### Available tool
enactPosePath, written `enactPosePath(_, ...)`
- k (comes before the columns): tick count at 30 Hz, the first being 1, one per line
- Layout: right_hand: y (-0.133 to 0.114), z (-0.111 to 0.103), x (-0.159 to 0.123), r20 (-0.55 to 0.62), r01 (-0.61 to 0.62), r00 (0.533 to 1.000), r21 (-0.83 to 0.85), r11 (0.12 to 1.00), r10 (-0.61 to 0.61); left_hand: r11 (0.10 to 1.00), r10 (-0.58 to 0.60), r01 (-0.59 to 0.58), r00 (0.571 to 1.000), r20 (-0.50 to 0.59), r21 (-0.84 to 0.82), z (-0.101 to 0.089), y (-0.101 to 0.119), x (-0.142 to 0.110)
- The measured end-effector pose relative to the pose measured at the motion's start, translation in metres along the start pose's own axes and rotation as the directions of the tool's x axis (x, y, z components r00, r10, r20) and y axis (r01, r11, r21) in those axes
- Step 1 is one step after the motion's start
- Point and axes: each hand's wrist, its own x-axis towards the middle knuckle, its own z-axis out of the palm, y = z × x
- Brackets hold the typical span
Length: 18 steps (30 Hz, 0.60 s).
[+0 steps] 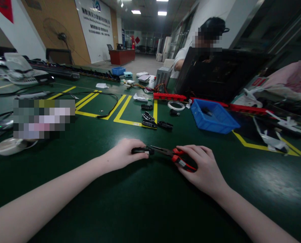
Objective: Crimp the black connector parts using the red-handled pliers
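My left hand (126, 153) pinches a small black plastic part (143, 150) with a pale patch on it, over the near part of the green table (110, 209). My right hand (201, 165) is wrapped round the red and black handles of needle-nose pliers (182, 161). The pliers' jaws point left and meet the right end of the black part; whether they grip it I cannot tell. Beyond my hands lie several similar black parts (149, 124), some within a yellow tape outline (126, 122).
A blue bin (215, 118) with a dark item inside stands at the right, beside a white ring (176, 106). Red strips (169, 97) run in front of a large dark panel (216, 72). Two people (182, 55) are across the table. A black cable (115, 107) lies at the left.
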Motion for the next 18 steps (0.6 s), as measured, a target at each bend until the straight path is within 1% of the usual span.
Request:
enactPosePath(3, 0.000, 0.000, 0.000, 0.006, -0.001, 1.000, 0.010, 1.000, 0.000, 0.975, -0.136, 0.138, 0.990, 0.026, -0.175, -0.005, 0.000, 0.000)
enactPosePath(5, -0.001, -0.001, 0.000, 0.012, 0.001, 1.000, 0.015, 1.000, -0.001, 0.936, -0.200, 0.217, 0.976, 0.088, -0.279, -0.009, -0.002, 0.000)
enactPosePath(7, -0.001, -0.001, 0.000, 0.011, 0.000, 1.000, 0.018, 1.000, 0.000, 0.890, -0.237, 0.284, 0.957, 0.168, -0.356, -0.012, -0.007, 0.000)
enactPosePath(9, -0.001, -0.001, 0.000, 0.006, -0.002, 1.000, 0.019, 1.000, 0.002, 0.844, -0.255, 0.328, 0.942, 0.220, -0.425, -0.015, -0.011, 0.000)
enactPosePath(12, -0.001, -0.001, 0.001, 0.000, -0.004, 1.000, 0.016, 1.000, 0.004, 0.794, -0.290, 0.372, 0.927, 0.239, -0.482, -0.021, -0.017, -0.001)
enactPosePath(14, -0.002, 0.000, 0.001, -0.011, -0.005, 1.000, 0.014, 1.000, 0.005, 0.797, -0.307, 0.362, 0.932, 0.192, -0.483, -0.025, -0.019, -0.002)
enactPosePath(15, -0.002, 0.001, 0.001, -0.022, -0.005, 1.000, 0.012, 1.000, 0.005, 0.816, -0.302, 0.332, 0.943, 0.141, -0.474, -0.027, -0.020, -0.003)
enactPosePath(17, -0.001, 0.002, 0.001, -0.049, -0.016, 0.999, 0.004, 1.000, 0.016, 0.890, -0.252, 0.222, 0.967, -0.024, -0.399, -0.031, -0.020, -0.005)
enactPosePath(18, 0.000, 0.002, 0.000, -0.064, -0.027, 0.998, -0.003, 1.000, 0.027, 0.937, -0.201, 0.155, 0.972, -0.119, -0.314, -0.032, -0.020, -0.007)
